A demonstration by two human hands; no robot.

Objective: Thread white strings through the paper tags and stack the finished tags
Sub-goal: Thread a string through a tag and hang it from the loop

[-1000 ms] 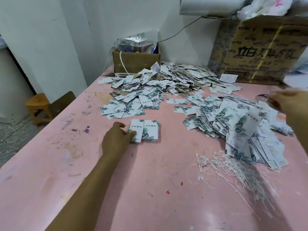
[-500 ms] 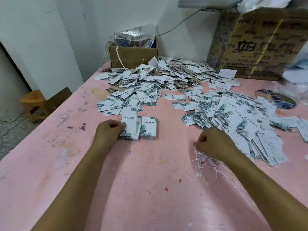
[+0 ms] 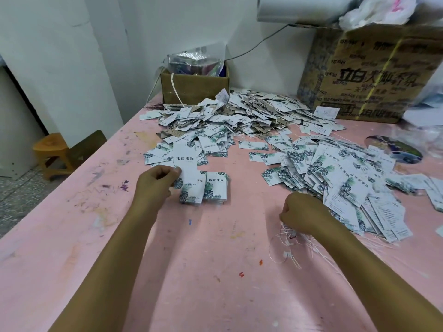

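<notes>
- Left hand (image 3: 155,183): grip pinching one paper tag (image 3: 185,161), raised over two small stacks (image 3: 206,190) on pink table (image 3: 191,271).
- Right hand (image 3: 302,215): grip clenched on white strings (image 3: 290,238) beside loose tag heap (image 3: 335,173).

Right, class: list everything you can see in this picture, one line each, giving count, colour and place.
Table: one, pink, paint-flecked, fills the foreground.
Loose tags: too many to count, white with green leaves, heaped at centre back and right.
Tag stacks: two, side by side, centre.
Strings: a bundle, white, under the right hand.
Small box: one, brown cardboard, back centre.
Large box: one, printed brown, back right.
Stool: one, orange, on the floor, left.
Left hand: grip closed on a tag.
Right hand: closed over the strings.
</notes>
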